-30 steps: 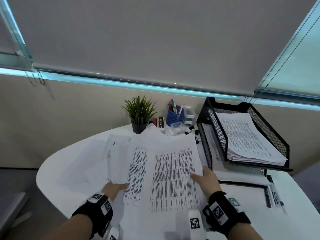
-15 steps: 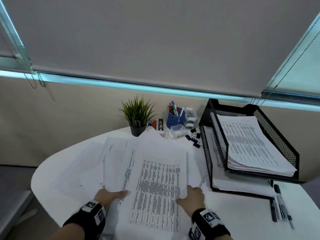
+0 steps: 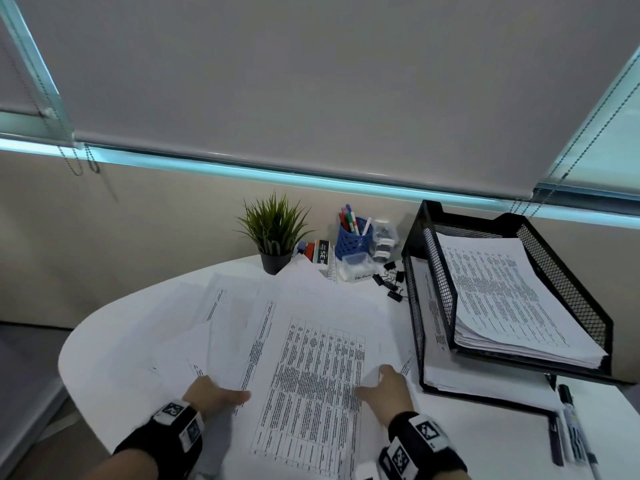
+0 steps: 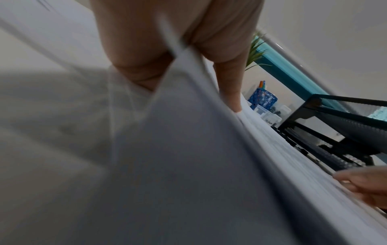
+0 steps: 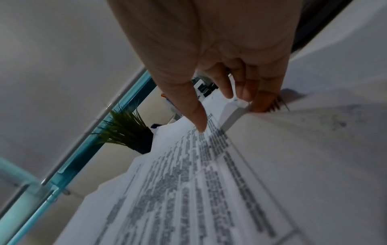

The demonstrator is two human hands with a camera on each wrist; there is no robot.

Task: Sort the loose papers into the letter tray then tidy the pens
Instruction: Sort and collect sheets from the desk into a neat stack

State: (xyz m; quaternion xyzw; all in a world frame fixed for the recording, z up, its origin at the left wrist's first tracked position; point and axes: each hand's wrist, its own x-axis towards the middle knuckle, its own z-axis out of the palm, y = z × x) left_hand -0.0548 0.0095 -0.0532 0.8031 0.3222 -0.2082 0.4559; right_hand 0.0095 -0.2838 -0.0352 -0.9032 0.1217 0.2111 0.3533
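Note:
Loose printed papers [image 3: 311,368] lie overlapped in the middle of the white table. My left hand [image 3: 221,396] grips their left edge, thumb on top and fingers under the sheets [image 4: 209,165]. At the right edge my right hand [image 3: 381,386] pinches the sheets [image 5: 188,190], thumb pressed on the print and fingers [image 5: 247,92] curling the edge up. The black mesh letter tray [image 3: 438,282] stands to the right, with a thick paper stack [image 3: 502,299] in its upper tier and more sheets below. Loose markers [image 3: 571,434] lie in front of the tray.
Along the back wall stand a potted plant [image 3: 273,233], a blue pen cup [image 3: 355,237] with pens, a staples box [image 3: 320,251] and small clear boxes. Black binder clips [image 3: 391,278] lie beside the tray. The table's rounded edge [image 3: 69,358] drops off at the left.
Both hands have drawn the spread sheets together into one overlapped pile. My right hand has moved left and closer to me, away from the tray, and now curls the pile's right edge.

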